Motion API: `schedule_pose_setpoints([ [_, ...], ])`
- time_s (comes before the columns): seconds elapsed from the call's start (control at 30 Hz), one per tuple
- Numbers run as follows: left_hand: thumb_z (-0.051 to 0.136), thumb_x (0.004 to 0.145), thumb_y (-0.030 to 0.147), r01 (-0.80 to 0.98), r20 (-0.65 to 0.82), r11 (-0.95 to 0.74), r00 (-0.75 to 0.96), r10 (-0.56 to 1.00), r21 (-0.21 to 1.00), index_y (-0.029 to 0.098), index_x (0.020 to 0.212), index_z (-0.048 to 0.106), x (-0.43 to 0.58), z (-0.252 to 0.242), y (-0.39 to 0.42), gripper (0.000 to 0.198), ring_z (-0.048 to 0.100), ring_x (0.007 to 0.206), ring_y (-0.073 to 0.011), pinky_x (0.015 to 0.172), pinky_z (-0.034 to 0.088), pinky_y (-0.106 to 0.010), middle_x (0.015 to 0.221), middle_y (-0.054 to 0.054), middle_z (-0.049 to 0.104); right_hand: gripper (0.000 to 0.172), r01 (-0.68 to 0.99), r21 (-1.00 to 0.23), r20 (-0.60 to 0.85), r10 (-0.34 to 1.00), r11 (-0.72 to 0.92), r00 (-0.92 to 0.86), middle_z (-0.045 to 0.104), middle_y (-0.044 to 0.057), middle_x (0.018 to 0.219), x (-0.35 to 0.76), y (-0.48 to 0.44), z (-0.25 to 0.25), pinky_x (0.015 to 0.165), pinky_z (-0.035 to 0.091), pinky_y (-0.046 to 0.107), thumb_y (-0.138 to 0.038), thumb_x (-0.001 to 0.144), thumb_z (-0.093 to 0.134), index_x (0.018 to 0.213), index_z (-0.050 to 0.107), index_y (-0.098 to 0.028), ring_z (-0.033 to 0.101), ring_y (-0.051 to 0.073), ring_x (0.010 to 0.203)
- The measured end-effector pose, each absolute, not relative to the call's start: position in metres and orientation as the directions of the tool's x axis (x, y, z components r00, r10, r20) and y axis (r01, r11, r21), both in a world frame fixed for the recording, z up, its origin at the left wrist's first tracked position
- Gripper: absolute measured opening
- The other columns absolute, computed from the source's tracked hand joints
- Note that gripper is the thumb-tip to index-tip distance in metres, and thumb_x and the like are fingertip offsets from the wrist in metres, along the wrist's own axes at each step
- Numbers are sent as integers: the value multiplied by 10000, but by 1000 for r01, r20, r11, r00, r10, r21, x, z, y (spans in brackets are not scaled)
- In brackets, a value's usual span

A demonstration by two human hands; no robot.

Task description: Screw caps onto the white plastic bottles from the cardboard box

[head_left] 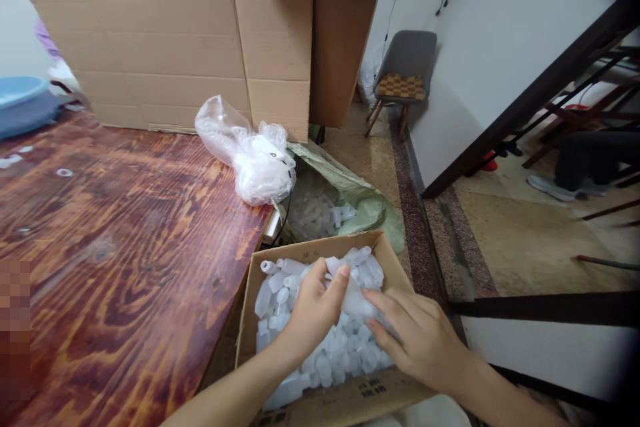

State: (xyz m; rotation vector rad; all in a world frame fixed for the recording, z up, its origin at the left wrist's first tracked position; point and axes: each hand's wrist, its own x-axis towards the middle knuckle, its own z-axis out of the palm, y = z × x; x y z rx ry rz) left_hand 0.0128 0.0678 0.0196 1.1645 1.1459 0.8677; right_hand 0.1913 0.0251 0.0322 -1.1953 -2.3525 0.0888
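Observation:
Over an open cardboard box full of small translucent white plastic bottles, my two hands come together. My left hand is closed on a frosted plastic bottle, with its thumb raised along the near side. From the right, the fingertips of my right hand press on the same bottle, thumb below and forefinger above. The fingers hide part of its outline. More bottles lie heaped under both hands, some on their sides, with necks showing at the upper left of the box.
A brown wooden table stands to the left, bearing a blue basin, a clear plastic bag and a large upright cardboard piece. Beyond the box lies a green sack with plastic pieces. A grey chair stands farther back.

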Motion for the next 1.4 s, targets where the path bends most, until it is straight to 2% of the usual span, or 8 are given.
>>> schedule_pose_setpoints([
  [0.2, 464, 919, 583, 54, -144, 138, 147, 979, 989, 218, 815, 436, 9, 26, 61, 381, 449, 439, -93, 401, 381, -199, 597, 58, 474, 162, 692, -556, 382, 881, 460, -280, 697, 44, 866, 173, 24, 25, 661, 528, 281, -257, 976, 454, 1062, 571, -186, 675, 174, 747],
  [0.3, 512, 919, 521, 177, 16, -38, 122, 992, 984, 212, 879, 497, 5, 32, 72, 312, 554, 540, -129, 484, 416, -214, 670, 20, 579, 227, 507, -845, 156, 985, 169, -69, 695, 49, 956, 174, 28, 19, 712, 529, 302, -344, 948, 519, 1123, 605, -229, 666, 201, 843],
  [0.4, 519, 929, 443, 367, 263, -260, 44, 964, 893, 209, 1031, 510, 4, 38, 113, 255, 630, 676, -163, 599, 437, -236, 777, -12, 654, 367, 253, -964, -71, 996, -84, 60, 669, 55, 919, 174, 38, 14, 588, 510, 291, -448, 921, 548, 1222, 588, -242, 643, 203, 738],
  [0.57, 612, 868, 389, 421, 336, -308, 7, 942, 853, 198, 971, 571, 8, 34, 199, 221, 617, 858, -203, 767, 442, -292, 884, -51, 657, 387, 70, -977, -200, 979, -203, 45, 515, -31, 639, 170, 41, 9, 398, 370, 227, -521, 932, 501, 1141, 632, -223, 486, 120, 454],
  [0.8, 603, 872, 386, 321, 287, -297, 79, 955, 900, 185, 1051, 575, 10, 48, 168, 270, 639, 821, -185, 750, 496, -294, 914, -48, 662, 351, -127, -970, -218, 973, -208, 74, 524, -32, 684, 177, 29, 9, 404, 348, 223, -537, 910, 546, 1024, 627, -215, 434, 84, 431],
  [0.97, 628, 851, 349, 168, 89, -142, 286, 954, 975, 202, 991, 502, 4, 70, 107, 239, 673, 812, -206, 705, 522, -295, 899, -52, 678, 351, -192, -965, -207, 967, -178, 145, 517, -30, 699, 180, 36, 17, 435, 341, 215, -499, 888, 604, 1121, 643, -240, 433, 89, 486],
  [1.27, 598, 841, 283, 409, -37, -233, 555, 831, 882, 207, 942, 544, -6, 69, 70, 137, 571, 675, -167, 609, 433, -258, 779, -8, 626, 225, -354, -924, -205, 969, -145, 138, 622, -7, 977, 169, 32, 37, 440, 360, 190, -428, 910, 592, 1071, 604, -271, 453, 48, 503],
  [1.4, 582, 872, 391, 202, -91, -22, 533, 841, 979, 194, 923, 527, -2, 71, 70, 212, 623, 669, -173, 601, 477, -261, 749, -17, 646, 140, -357, -932, -85, 996, -69, 29, 617, -39, 931, 175, 21, 36, 435, 349, 175, -395, 918, 616, 1009, 597, -289, 440, 19, 461],
])
